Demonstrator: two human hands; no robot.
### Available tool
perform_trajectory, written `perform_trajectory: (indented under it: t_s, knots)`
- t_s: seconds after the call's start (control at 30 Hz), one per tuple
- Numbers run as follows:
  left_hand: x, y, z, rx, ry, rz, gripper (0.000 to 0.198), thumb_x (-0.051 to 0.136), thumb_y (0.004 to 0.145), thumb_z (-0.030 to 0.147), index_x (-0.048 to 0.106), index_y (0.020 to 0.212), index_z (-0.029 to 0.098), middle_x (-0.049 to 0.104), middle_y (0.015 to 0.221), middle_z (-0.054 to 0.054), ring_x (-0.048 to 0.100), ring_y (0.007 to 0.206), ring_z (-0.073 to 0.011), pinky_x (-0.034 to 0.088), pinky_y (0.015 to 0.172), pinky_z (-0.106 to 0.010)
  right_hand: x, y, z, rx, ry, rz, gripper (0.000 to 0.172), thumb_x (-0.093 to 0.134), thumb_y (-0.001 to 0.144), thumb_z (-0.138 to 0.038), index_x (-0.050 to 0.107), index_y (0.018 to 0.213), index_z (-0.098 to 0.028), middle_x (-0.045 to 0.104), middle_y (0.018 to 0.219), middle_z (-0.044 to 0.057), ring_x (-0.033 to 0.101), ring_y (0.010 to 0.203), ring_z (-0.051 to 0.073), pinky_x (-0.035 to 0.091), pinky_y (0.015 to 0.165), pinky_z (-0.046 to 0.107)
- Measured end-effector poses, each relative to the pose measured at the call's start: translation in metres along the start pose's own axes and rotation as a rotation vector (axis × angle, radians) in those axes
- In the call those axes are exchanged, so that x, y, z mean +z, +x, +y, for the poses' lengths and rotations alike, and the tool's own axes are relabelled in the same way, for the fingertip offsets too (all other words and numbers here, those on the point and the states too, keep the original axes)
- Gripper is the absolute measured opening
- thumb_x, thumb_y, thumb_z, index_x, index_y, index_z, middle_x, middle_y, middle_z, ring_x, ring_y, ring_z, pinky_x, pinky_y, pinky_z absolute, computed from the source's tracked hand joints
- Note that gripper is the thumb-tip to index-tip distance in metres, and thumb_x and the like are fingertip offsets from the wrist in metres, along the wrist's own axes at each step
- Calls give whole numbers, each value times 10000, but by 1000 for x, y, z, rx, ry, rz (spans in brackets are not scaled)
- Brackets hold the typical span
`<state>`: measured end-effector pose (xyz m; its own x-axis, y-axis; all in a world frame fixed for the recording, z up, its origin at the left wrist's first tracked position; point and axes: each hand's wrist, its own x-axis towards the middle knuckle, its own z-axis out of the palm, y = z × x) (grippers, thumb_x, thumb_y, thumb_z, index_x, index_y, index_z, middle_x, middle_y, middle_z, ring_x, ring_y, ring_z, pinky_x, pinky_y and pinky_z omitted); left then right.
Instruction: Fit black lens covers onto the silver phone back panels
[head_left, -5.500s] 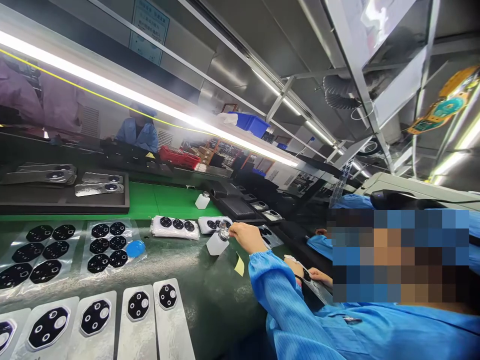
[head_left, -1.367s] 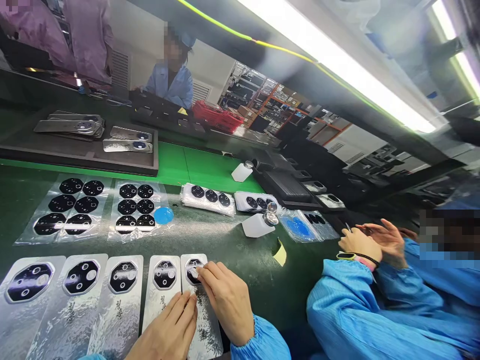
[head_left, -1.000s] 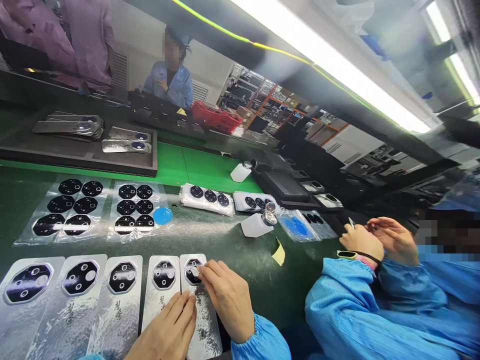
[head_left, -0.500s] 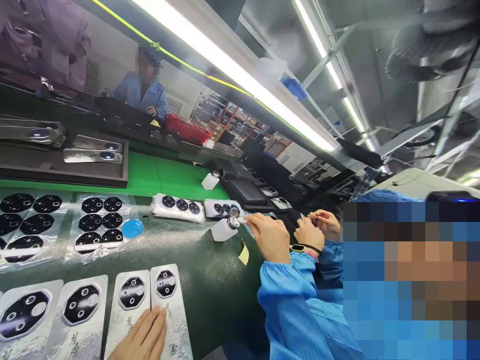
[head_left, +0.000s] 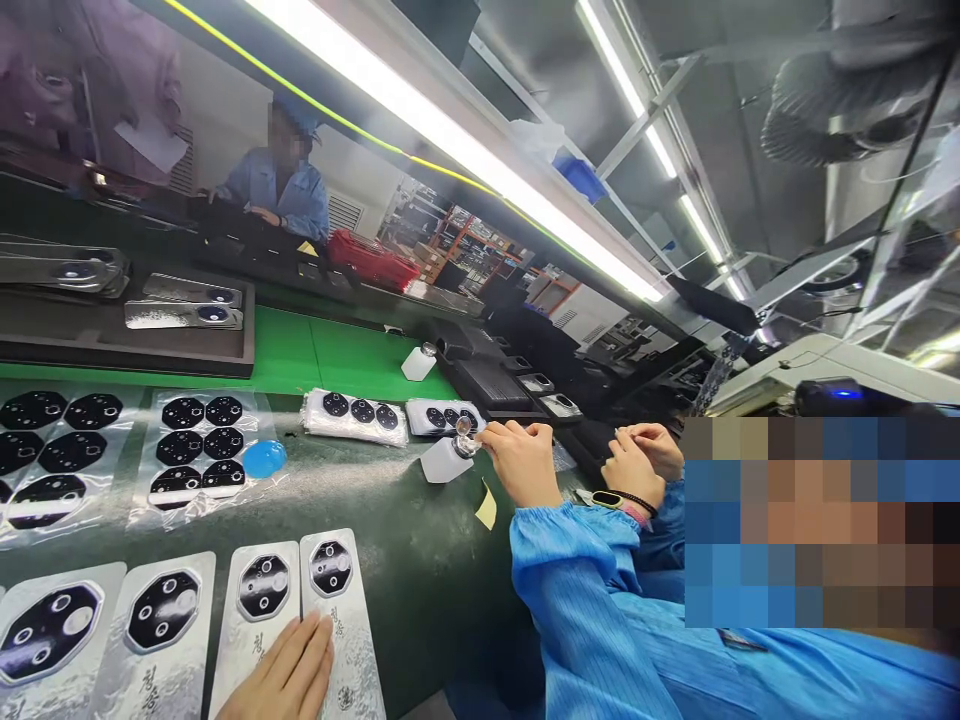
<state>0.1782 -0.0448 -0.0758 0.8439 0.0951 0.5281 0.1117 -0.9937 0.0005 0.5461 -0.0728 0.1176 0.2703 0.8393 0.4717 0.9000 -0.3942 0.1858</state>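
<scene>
My left hand lies flat, with fingers stretched out, across a silvery phone back cover and its neighbour on the right, another back cover. Each cover carries a black octagonal camera plate. Farther right, my right hand has its fingers pinched at the metal cap of a white dispenser bottle. The cap's round lid stands up. Whatever sits between those fingertips is too small to make out. Two more covers, among them a back cover, line up on the left.
Clear sheets with black octagonal plates lie behind the covers, beside a blue disc. Stacked strips, a yellow scrap and a second bottle are farther back. A co-worker's hands are close on the right.
My right hand has shifted slightly left, its fingertips closer to the bottle cap. A small whitish thing at those fingertips no longer shows clearly. My left hand has stayed on the covers.
</scene>
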Motion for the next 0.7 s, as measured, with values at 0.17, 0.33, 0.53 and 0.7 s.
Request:
perform_trajectory:
  t_s: [0.17,0.33,0.53,0.7]
  knots:
    - [-17,5,-2,-6,-48,-69,654,425,947,609,509,1401,146,582,1389,-98,520,1269,-287,376,1082,-351,-16,-7,2,-18,36,-8,226,574,961,-323,637,1116,-172,657,1110,65,638,972,204,520,860,414]
    - [-44,17,-2,14,-100,-210,661,499,954,513,422,1444,77,504,1455,-151,468,1325,-293,392,1088,-360,-17,-62,-51,-93,300,-60,208,483,992,-258,675,1072,-242,710,1013,38,644,913,183,475,775,305]
    - [-55,28,5,-34,-165,-311,672,653,875,440,483,1384,37,513,1429,-208,503,1294,-327,419,1088,-406,-6,-127,-139,-125,651,-205,244,425,1015,-237,663,965,-250,699,894,10,631,788,165,455,677,269]
    - [-70,41,5,-60,-204,-406,624,667,869,420,542,1333,22,535,1400,-223,547,1258,-339,459,1064,-418,-7,-129,-154,-195,523,-135,262,385,1025,-195,638,968,-230,696,882,4,584,733,166,375,639,292]
